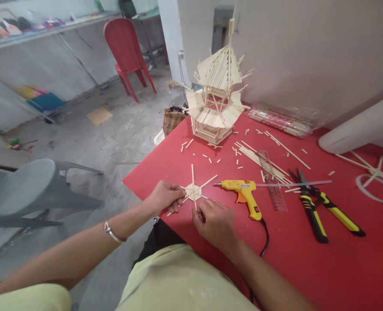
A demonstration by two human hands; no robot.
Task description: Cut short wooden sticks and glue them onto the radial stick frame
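A small hexagonal web of thin wooden sticks [194, 190], with spokes sticking out, lies near the front left corner of the red table [308, 268]. My left hand [165, 196] pinches its left side with fingers closed. My right hand [213, 222] sits just below and right of the stick web, fingers curled at one lower spoke. A yellow glue gun [245, 194] lies just right of my hands, nozzle pointing left.
A stick-built pagoda model [217, 101] stands at the table's back edge. Loose sticks [262, 160], a clear ruler [272, 185], yellow-handled cutters [321, 207] and a packet of sticks [282, 119] lie to the right. A grey chair [32, 190] and a red chair [128, 54] stand on the floor.
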